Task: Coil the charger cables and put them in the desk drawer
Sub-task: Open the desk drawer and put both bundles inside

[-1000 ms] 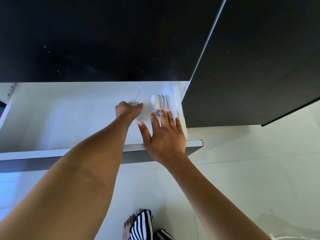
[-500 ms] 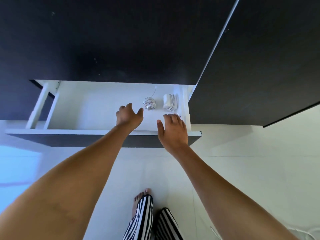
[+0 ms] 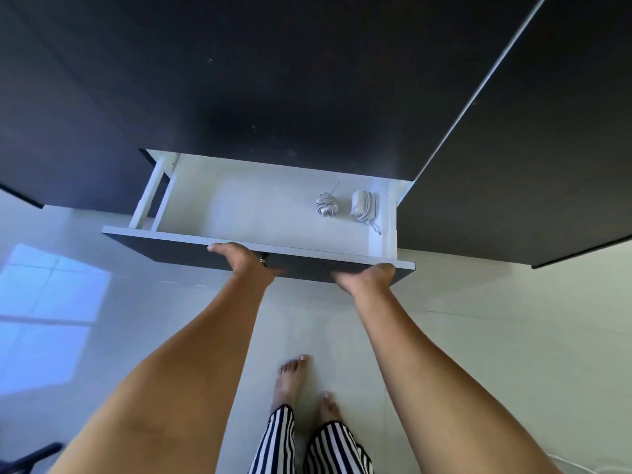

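The left hand (image 3: 247,260) grips the dark front panel of the drawer (image 3: 239,213), thumb on its top edge and fingers curled underneath. The right hand (image 3: 367,277) holds the same panel nearer its right end, fingers hidden below it. Inside the open white drawer, towards its right side, lie a coiled cable (image 3: 326,204) and, just beside it, a charger block (image 3: 363,206) with its cable wrapped. The black bench (image 3: 273,80) overhangs the drawer.

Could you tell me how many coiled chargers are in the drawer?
2: a cable bundle toward the drawer's right end, and a charger brick beside it, nearest the right wall.
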`<state>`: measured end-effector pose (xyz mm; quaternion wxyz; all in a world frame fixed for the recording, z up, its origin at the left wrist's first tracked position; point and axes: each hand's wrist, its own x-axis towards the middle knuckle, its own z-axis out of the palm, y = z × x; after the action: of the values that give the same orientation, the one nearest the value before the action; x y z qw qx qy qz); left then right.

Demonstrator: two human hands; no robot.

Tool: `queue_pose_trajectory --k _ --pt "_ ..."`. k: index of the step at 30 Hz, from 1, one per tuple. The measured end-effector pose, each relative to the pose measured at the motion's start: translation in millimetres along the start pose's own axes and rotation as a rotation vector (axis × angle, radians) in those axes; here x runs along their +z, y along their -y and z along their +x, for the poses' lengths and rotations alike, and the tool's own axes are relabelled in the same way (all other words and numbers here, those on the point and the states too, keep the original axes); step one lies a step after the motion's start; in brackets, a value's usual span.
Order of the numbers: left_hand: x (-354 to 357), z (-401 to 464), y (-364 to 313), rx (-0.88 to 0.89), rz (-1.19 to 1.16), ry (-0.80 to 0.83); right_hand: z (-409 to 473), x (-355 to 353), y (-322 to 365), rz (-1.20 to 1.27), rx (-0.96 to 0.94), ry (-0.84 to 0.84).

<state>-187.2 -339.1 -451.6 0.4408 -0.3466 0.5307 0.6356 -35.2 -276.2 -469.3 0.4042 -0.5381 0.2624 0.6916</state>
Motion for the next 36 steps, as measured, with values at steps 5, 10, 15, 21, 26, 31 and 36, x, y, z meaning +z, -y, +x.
queue_pose_trajectory --k 5,10,15,21,26,31,36 --pt "5 7 -11 -0.026 -0.139 0.078 18 12 3 0.114 0.034 0.11" --pt "21 14 -19 -0.052 -0.16 0.049 35 18 7 0.102 0.035 0.189" --pt "45 21 -26 -0.056 -0.161 0.071 39 43 12 0.066 0.028 0.246" --pt "80 30 -36 -0.052 -0.15 0.156 57 76 26 0.1 -0.067 0.182" --pt "109 46 -45 -0.048 -0.179 0.214 70 104 36 0.115 -0.089 0.159" --pt "132 65 -53 0.012 -0.173 0.292 77 136 44 0.123 -0.091 0.225" --pt "149 77 -63 -0.02 -0.136 0.252 77 160 51 0.073 -0.058 0.25"
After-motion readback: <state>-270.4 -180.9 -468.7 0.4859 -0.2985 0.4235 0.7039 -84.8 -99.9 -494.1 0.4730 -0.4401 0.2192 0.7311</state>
